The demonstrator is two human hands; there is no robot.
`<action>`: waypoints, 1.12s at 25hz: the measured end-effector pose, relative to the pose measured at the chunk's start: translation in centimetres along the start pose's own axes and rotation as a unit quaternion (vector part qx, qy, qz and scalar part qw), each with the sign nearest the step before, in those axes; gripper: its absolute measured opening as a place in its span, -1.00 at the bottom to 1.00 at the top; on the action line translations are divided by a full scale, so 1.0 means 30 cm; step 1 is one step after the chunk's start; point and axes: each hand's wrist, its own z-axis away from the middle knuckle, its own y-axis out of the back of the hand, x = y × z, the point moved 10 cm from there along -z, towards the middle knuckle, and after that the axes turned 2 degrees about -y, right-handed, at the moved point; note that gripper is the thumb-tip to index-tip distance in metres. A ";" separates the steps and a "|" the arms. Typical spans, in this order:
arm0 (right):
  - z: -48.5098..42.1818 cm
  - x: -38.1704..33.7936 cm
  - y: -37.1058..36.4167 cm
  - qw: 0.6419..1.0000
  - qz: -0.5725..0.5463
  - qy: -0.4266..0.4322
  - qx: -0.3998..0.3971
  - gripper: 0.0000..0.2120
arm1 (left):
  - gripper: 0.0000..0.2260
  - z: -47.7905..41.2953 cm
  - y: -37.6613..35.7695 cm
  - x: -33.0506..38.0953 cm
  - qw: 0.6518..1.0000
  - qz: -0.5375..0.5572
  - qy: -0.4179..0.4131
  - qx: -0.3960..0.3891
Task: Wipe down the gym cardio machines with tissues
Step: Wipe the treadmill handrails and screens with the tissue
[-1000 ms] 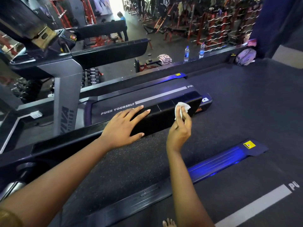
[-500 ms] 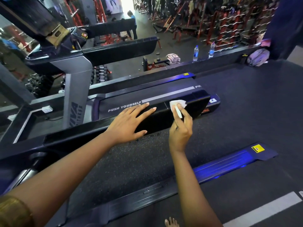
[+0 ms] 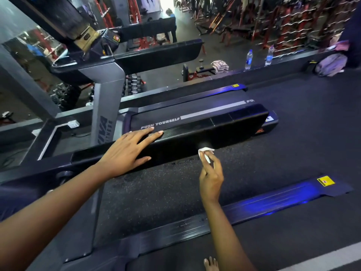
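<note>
Right grip (image 3: 212,177) pinching tissue (image 3: 205,152) at handrail (image 3: 224,130) edge, left grip (image 3: 127,153) flat atop

You worked in dim, bluish light. Far beyond where your right hand (image 3: 212,178) pinched the tissue (image 3: 205,152), a doorway (image 3: 165,2) blew out white. Nearer you than that grip, blue glare streaked the side rail (image 3: 273,202). The frame's edges bowed.

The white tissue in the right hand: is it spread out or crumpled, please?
Crumpled: the white tissue is a bunched wad pinched by the right hand, against the black handrail.
</note>
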 end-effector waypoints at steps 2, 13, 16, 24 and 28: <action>-0.035 -0.059 0.035 0.999 -0.020 0.023 0.045 -0.69 | -0.23 0.003 -0.006 -0.006 1.000 -0.006 -0.003 0.004; -0.027 -0.158 -0.061 0.994 -0.015 0.107 0.034 -0.69 | -0.24 0.002 -0.004 -0.006 1.000 -0.013 -0.006 0.026; 0.033 -0.117 -0.116 0.990 -0.004 0.135 -0.030 -0.65 | -0.26 0.003 0.001 -0.006 1.000 -0.008 -0.003 0.023; -0.015 -0.241 -0.065 0.980 -0.042 0.192 -0.033 -0.67 | -0.24 0.002 0.002 -0.001 1.000 -0.001 0.004 0.021; 0.033 -0.276 -0.152 0.970 -0.042 0.226 -0.075 -0.65 | -0.23 0.003 -0.005 -0.003 1.000 0.005 0.004 0.020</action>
